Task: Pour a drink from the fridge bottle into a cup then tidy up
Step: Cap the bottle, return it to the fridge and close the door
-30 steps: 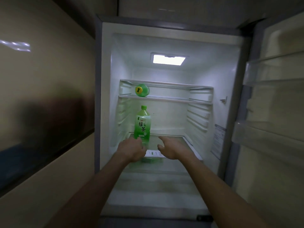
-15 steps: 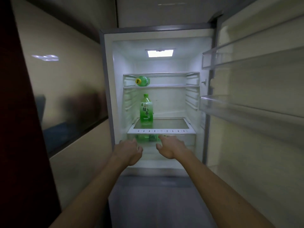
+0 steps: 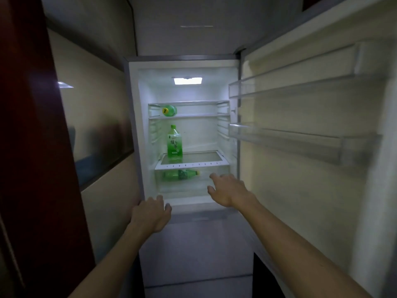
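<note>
Both hands, left hand and right hand, now back from the upright bottle, spread empty; close the door squarely.

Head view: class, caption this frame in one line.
Empty hands before an open fridge holding three green bottles.

This looks like a home kitchen corner: an open household fridge stands at 12 o'clock, its lit white interior holding green drink bottles, its door with clear plastic racks swung toward 2 o'clock. Glossy beige cabinet panels run along 10 o'clock.
</note>
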